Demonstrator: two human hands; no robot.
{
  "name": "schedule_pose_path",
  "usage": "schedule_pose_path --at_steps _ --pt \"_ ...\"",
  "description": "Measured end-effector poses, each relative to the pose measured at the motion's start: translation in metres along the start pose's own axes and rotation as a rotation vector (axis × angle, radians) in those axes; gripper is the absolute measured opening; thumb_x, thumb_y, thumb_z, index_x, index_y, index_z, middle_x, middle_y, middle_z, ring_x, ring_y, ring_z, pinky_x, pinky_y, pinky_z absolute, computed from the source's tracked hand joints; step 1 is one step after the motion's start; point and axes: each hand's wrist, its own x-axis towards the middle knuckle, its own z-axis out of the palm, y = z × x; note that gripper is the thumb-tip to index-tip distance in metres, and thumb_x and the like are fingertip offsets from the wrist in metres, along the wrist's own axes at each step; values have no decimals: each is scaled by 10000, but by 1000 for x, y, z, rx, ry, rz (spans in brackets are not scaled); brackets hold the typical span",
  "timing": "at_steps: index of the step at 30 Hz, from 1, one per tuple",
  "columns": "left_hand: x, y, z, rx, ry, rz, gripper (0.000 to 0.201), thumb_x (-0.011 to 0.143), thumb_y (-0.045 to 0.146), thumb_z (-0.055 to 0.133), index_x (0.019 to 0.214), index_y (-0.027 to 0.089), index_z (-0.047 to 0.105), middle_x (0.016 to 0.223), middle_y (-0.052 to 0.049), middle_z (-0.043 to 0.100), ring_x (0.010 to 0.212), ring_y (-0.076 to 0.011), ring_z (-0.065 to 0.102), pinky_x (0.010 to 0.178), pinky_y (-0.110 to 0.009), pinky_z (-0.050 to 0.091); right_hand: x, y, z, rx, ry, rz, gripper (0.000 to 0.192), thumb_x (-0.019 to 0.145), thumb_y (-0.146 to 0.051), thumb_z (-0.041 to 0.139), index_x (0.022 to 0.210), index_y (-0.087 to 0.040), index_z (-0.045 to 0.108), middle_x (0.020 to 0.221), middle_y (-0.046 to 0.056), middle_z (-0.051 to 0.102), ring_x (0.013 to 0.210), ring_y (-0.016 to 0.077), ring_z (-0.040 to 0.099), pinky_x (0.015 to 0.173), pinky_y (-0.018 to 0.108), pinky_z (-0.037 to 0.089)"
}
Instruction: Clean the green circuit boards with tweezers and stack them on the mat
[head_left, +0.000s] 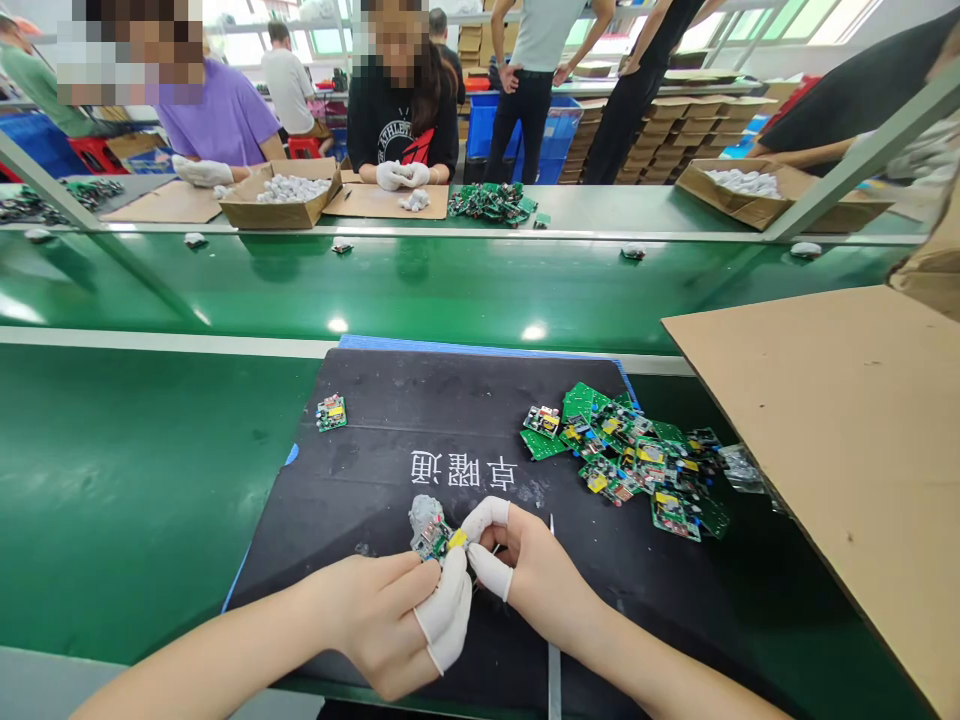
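Left hand (pixel 390 615) w/ right hand (pixel 525 570), both pinched on small green circuit board (pixel 435 540) over black mat (pixel 390 440); loose grip could drop it; spare-board pile (pixel 630 460) at 2 o'clock.

- black mat (pixel 420 420) in front of me: white Chinese characters, upside down from my side, look like 卓曜通
- black T-shirt (pixel 390 125) across the belt from the mat: "ATHLETIC", partly readable

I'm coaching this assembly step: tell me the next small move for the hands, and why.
Probably press the small circuit board further into the white housing. Both the left hand and the right hand pinch them together, and the board looks only partly seated.
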Motion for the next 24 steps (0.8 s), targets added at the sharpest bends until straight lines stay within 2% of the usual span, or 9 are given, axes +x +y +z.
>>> schedule_pose_path --at_steps 6,11,16,21,24 --pt "-5 4 2 -6 -21 46 167 789 144 521 756 111 682 743 -114 698 656 -181 612 499 -269 495 1 1 0 19 -13 22 41 670 -185 607 679 -183 567 609 -18 595 568 125 565 531 237 478" --pt "-5 2 2 -3 -36 43 146 790 158 545 741 114 675 737 -115 698 609 -165 613 487 -266 521 -2 0 3 -58 72 -107 45 660 -169 579 678 -197 549 618 -21 601 556 119 559 544 236 475" --pt "-1 0 3 -18 -9 29 196 766 90 498 709 101 686 695 -105 706 520 -150 597 446 -262 530 -2 0 3 -167 130 -212 44 657 -157 551 664 -201 552 611 -18 593 558 126 551 561 253 482" --pt "-2 -3 0 -40 49 -8 213 787 73 485 728 111 686 715 -94 709 564 -147 619 486 -250 561 0 -3 2 32 57 -94 39 646 -204 579 657 -196 542 601 -29 568 539 104 518 539 231 444" --pt "-10 -1 -5 -78 -22 -120 159 827 128 535 843 130 693 831 -100 730 664 -150 655 592 -253 603 0 -7 0 98 11 -56 79 654 -250 600 665 -193 546 602 -25 572 515 94 497 501 221 421"
